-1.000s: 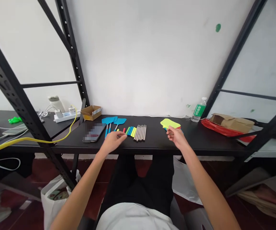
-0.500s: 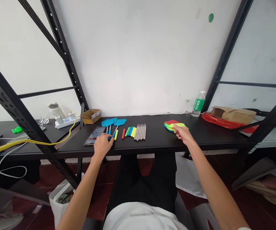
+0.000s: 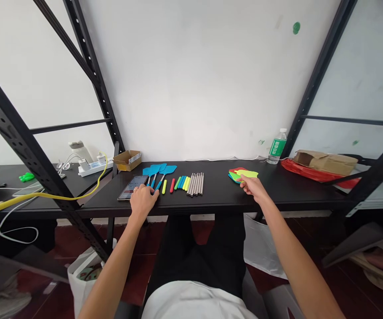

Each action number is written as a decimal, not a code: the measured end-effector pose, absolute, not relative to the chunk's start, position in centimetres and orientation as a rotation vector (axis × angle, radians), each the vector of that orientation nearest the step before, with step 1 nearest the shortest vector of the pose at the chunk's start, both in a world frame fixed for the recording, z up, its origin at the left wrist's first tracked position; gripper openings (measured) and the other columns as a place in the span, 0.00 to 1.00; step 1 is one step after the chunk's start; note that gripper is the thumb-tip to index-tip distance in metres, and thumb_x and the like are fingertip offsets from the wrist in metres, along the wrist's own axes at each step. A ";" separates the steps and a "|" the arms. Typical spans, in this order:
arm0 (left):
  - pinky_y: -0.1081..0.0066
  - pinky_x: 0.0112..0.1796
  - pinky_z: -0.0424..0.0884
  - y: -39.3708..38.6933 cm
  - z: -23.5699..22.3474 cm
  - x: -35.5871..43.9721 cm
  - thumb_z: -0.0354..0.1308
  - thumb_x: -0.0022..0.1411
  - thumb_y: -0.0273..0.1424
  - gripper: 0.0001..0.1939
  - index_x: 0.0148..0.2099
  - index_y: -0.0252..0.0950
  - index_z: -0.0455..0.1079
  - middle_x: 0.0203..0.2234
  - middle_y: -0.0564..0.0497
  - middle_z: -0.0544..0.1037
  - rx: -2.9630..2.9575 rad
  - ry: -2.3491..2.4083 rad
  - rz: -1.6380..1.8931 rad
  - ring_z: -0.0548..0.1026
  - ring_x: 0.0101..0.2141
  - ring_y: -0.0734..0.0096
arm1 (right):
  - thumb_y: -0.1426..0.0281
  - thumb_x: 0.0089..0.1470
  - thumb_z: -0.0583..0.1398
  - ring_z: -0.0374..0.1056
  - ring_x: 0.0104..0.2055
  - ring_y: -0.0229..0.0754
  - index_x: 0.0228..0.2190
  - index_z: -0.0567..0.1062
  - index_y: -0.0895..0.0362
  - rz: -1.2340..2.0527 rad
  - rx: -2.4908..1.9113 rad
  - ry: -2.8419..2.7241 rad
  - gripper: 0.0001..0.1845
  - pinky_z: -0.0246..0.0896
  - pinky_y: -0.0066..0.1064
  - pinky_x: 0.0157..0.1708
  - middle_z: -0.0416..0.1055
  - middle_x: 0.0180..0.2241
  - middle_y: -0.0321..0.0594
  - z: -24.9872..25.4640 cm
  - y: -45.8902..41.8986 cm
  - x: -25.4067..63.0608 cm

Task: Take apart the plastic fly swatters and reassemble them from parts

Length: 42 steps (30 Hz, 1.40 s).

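Observation:
My left hand (image 3: 143, 200) rests at the table's front, its fingertips closed around the handle end of the rightmost blue fly swatter (image 3: 168, 169). Two more blue fly swatters (image 3: 147, 171) lie beside it, their handle ends partly behind my fingers. To the right are a loose yellow handle (image 3: 164, 186), a red handle (image 3: 172, 185), several green, blue and yellow handles (image 3: 182, 182), and a row of metal rods (image 3: 195, 184). My right hand (image 3: 251, 184) pinches a yellow swatter head (image 3: 248, 173) over a stack with red, green and blue swatter heads (image 3: 233, 173).
A phone (image 3: 132, 188) lies left of my left hand, with a small cardboard box (image 3: 127, 160) behind it. A water bottle (image 3: 277, 146) stands at the back right, near a cardboard piece (image 3: 326, 162) on red plastic. Black shelf posts (image 3: 94, 79) flank the table.
The yellow swatter head in my right hand has turned, its narrow end now pointing left. The loose yellow handle has shifted slightly away from my left hand, which stays near the blue handles.

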<state>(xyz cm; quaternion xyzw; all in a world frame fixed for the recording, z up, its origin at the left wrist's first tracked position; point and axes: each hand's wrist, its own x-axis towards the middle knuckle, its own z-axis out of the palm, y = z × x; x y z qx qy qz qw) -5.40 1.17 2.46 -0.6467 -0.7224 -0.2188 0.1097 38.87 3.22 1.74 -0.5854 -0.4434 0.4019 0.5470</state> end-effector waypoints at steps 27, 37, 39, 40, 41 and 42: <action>0.70 0.27 0.57 0.4 6.0 -4.6 0.46 0.66 0.45 0.24 0.31 0.34 0.75 0.17 0.51 0.69 -2.051 -2.182 -1.395 0.69 0.24 0.65 | 0.51 0.50 0.65 0.55 0.16 0.29 0.32 0.78 0.61 0.992 -1.234 -1.121 0.24 0.44 0.22 0.12 0.68 0.19 0.36 2.9 2.4 36.4; 0.69 0.34 0.65 -4.3 8.6 1.5 0.49 0.70 0.43 0.19 0.38 0.36 0.73 0.30 0.49 0.74 -2.501 -1.429 -1.509 0.71 0.33 0.66 | 0.43 0.54 0.58 0.56 0.15 0.31 0.35 0.78 0.59 1.250 -0.958 -1.408 0.30 0.42 0.23 0.13 0.68 0.18 0.36 6.9 -1.9 29.7; 0.67 0.37 0.66 -5.2 8.6 2.7 0.49 0.71 0.41 0.16 0.40 0.37 0.73 0.32 0.48 0.74 -2.552 -1.256 -1.391 0.71 0.36 0.64 | 0.42 0.55 0.56 0.55 0.15 0.32 0.36 0.77 0.57 1.373 -0.851 -1.449 0.31 0.41 0.24 0.14 0.68 0.18 0.36 7.2 -2.7 28.2; 0.67 0.38 0.66 -5.5 8.5 3.2 0.49 0.71 0.40 0.15 0.41 0.37 0.73 0.33 0.48 0.74 -2.562 -1.192 -1.347 0.71 0.36 0.63 | 0.41 0.56 0.55 0.54 0.15 0.32 0.36 0.76 0.57 1.401 -0.809 -1.437 0.31 0.40 0.24 0.14 0.68 0.17 0.35 7.3 -3.1 27.6; 0.66 0.38 0.66 -5.8 8.3 3.7 0.50 0.71 0.40 0.14 0.42 0.38 0.73 0.33 0.48 0.74 -2.564 -1.141 -1.324 0.70 0.36 0.63 | 0.41 0.56 0.54 0.53 0.14 0.32 0.34 0.75 0.56 1.415 -0.777 -1.418 0.31 0.39 0.24 0.14 0.66 0.16 0.34 7.4 -3.3 27.1; 0.66 0.38 0.66 -6.0 8.2 4.0 0.51 0.70 0.39 0.13 0.43 0.38 0.72 0.33 0.48 0.74 -2.566 -1.100 -1.311 0.70 0.36 0.64 | 0.41 0.56 0.54 0.52 0.14 0.32 0.33 0.75 0.56 1.419 -0.764 -1.392 0.31 0.37 0.24 0.13 0.65 0.15 0.33 7.4 -3.5 26.8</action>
